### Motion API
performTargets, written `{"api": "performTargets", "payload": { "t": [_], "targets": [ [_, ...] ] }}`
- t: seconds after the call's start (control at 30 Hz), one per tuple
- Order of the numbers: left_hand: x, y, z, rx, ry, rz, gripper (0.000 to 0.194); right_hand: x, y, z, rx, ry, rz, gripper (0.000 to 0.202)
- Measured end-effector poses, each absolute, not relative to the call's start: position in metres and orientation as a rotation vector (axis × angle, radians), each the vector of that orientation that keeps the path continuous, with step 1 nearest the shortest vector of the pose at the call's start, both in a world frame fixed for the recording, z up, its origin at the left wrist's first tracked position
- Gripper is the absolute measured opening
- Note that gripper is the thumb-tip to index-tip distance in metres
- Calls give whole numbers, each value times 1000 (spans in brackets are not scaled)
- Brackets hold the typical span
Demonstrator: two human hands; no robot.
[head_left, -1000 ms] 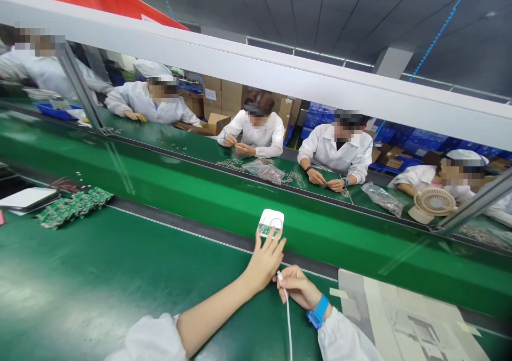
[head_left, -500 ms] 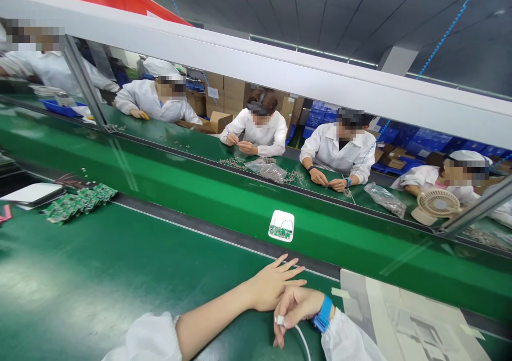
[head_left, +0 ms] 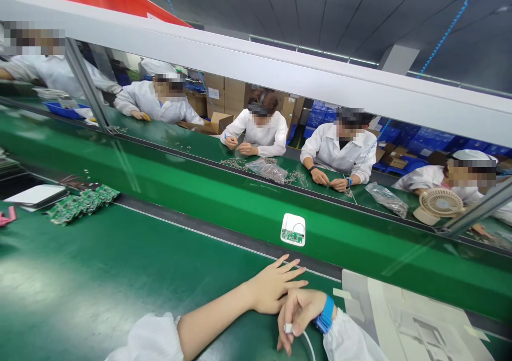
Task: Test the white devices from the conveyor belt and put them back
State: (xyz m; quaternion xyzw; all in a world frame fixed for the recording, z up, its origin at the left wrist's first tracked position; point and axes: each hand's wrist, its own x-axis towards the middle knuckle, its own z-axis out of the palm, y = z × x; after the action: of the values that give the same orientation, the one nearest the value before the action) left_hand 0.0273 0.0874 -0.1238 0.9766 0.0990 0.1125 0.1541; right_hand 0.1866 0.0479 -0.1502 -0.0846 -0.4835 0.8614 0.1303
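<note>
My left hand [head_left: 272,286] lies on the green tabletop with its fingers spread, pointing toward the bench's far edge. It holds nothing. My right hand [head_left: 301,313], with a blue strap [head_left: 325,314] round its wrist, is beside it, touching or overlapping its near side. Between the thumb and fingers of the right hand is the plug end of a white cable [head_left: 288,328]; the cable curves down out of view. Beyond my hands, on the bright green belt, a white plastic case [head_left: 293,219] lies with a green circuit board [head_left: 293,236] and a thin dark wire inside.
Green circuit boards [head_left: 82,205] are piled at the left beside a white panel [head_left: 36,194]. Taped paper [head_left: 384,307] covers the bench at right. Across the belt, behind a framed opening, several people in white coats work near bags of small parts [head_left: 267,170] and a beige fan [head_left: 442,202].
The white case with its circuit board has moved right along the belt. My right hand and the cable plug have shifted slightly right and down. My left hand stays nearly still.
</note>
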Motion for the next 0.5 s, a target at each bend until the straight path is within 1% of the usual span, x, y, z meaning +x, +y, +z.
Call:
{"api": "performTargets", "payload": {
  "t": [0.13, 0.5],
  "targets": [
    [27, 87, -124, 2793, 280, 342, 53, 187, 49, -151, -179, -1440, 2501, 26],
    [27, 86, -122, 2790, 292, 324, 51, 186, 47, -144, -290, -1410, 2478, 26]
  ]
}}
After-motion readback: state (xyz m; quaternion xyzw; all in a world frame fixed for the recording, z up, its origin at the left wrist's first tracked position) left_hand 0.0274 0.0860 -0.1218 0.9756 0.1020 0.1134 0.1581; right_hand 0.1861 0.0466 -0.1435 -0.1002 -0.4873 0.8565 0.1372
